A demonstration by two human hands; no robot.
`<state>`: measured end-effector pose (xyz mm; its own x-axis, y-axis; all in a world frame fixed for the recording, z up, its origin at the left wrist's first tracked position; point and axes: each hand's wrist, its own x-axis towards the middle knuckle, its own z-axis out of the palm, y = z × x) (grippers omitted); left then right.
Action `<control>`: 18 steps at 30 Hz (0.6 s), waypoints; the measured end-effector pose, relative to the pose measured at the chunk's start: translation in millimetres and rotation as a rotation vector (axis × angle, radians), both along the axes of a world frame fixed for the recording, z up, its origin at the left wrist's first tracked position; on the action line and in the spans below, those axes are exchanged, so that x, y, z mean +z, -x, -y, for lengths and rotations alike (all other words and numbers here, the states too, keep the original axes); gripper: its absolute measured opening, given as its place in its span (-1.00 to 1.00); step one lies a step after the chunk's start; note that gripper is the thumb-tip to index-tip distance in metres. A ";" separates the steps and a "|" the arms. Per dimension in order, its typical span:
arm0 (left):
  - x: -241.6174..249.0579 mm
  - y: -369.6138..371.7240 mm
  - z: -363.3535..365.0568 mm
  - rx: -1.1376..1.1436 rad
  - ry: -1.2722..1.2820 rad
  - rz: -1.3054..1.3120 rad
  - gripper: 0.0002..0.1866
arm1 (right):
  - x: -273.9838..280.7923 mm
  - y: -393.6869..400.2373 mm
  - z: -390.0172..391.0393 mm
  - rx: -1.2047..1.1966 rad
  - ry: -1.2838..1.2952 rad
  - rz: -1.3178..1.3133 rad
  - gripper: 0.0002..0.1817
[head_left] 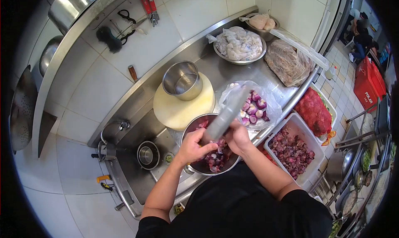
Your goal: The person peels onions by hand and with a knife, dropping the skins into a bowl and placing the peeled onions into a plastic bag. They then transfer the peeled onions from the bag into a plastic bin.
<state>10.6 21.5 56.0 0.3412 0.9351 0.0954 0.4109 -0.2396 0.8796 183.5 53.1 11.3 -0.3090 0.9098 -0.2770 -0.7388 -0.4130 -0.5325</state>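
My left hand (193,147) is closed around the handle end of a broad-bladed knife (228,115). Its blurred blade slants up and to the right, passing in front of my right hand (238,139). The fingers of that right hand are curled in close to the blade, and what they grip is hidden. Below both hands is a steel bowl (196,166) with red onions and purple skins (215,160) in it. Just beyond, peeled red onions (254,108) lie in an open clear plastic bag (272,106).
A steel pot (181,81) stands on a round cutting board (184,109) over the sink (143,184). A white bin (318,165) holds onion skins, near a red mesh sack (314,111). Bagged food fills a metal bowl (243,62) at the back, beside a large bagged brown block (289,63).
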 end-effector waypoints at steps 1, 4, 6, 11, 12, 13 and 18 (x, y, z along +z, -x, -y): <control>1.7 -0.5 1.5 0.091 0.055 0.061 -0.57 | 2.4 -3.0 -3.9 0.021 0.028 -0.109 -0.76; -4.6 13.3 -8.6 0.219 0.010 -0.121 -0.39 | 2.0 -14.5 -4.1 0.150 0.001 -0.191 -0.76; -0.3 15.7 -15.9 0.245 -0.076 -0.171 -0.30 | 3.6 -18.4 -1.8 0.252 -0.046 -0.217 -0.77; 19.8 8.9 -22.8 0.179 -0.026 -0.168 -0.27 | 5.2 -6.1 6.4 0.198 -0.037 -0.084 -0.77; 21.9 8.2 -24.2 0.148 -0.013 -0.195 -0.27 | 4.4 -6.1 7.1 0.237 -0.036 -0.061 -0.77; 22.4 9.1 -25.5 0.148 -0.012 -0.194 -0.27 | 4.0 -6.2 8.0 0.273 -0.034 -0.038 -0.76; 21.6 11.2 -27.4 0.010 -0.079 -0.343 -0.30 | 2.7 0.9 11.0 0.231 -0.010 0.095 -0.76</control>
<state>-0.7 48.9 77.6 0.3565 0.9330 0.0485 0.6823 -0.2954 0.6687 182.6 42.1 14.1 -0.4820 0.8210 -0.3062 -0.5716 -0.5594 -0.6003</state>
